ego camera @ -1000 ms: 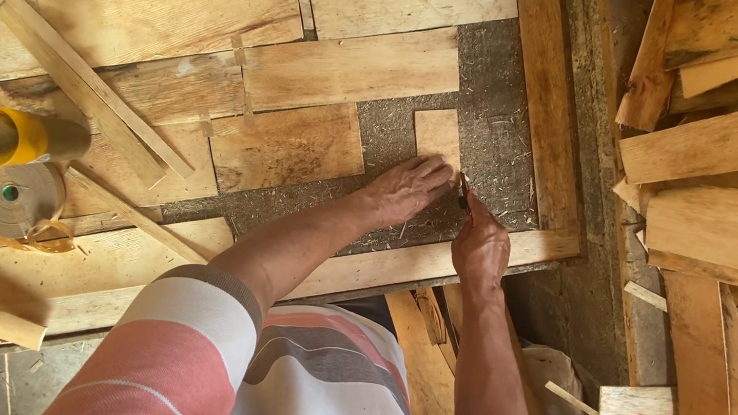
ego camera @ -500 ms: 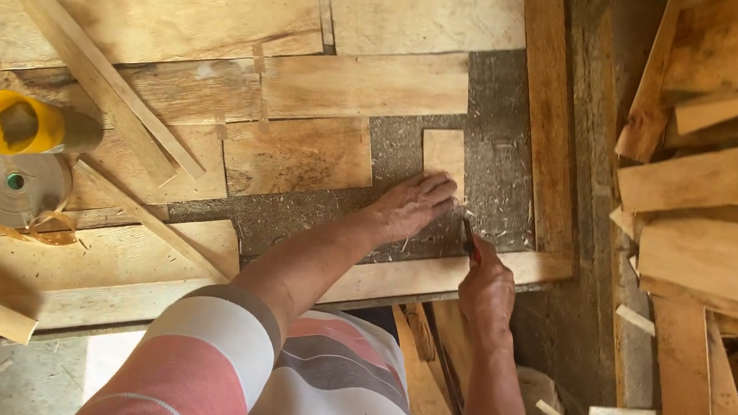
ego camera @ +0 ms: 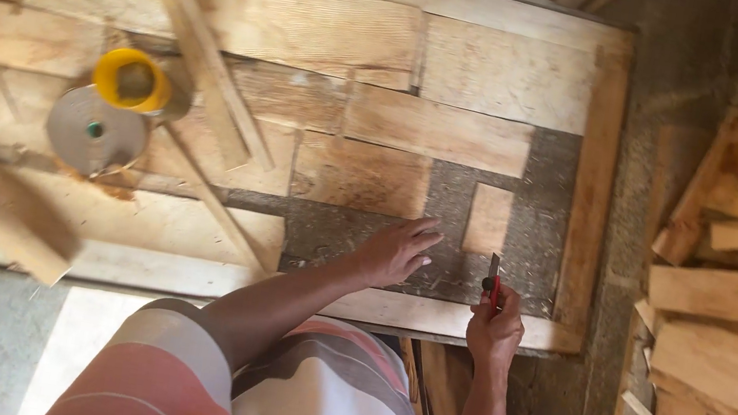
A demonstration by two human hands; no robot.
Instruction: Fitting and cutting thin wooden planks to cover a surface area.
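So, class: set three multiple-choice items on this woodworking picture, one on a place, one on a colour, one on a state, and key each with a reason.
1. Where does the small loose wood piece lie?
A. on the dark gap in the panel
B. on the plank stack
C. in the left hand

2. What colour is the ring by the grey disc?
A. blue
B. yellow
C. white

3. How is the left hand?
A. fisted around a plank
B. raised off the panel
C. flat, its fingers spread on the dark surface

Key: 1 A, dark surface shows all round it; 2 B, it is bright yellow; 3 C, the palm rests down while the right hand grips a red-handled tool.
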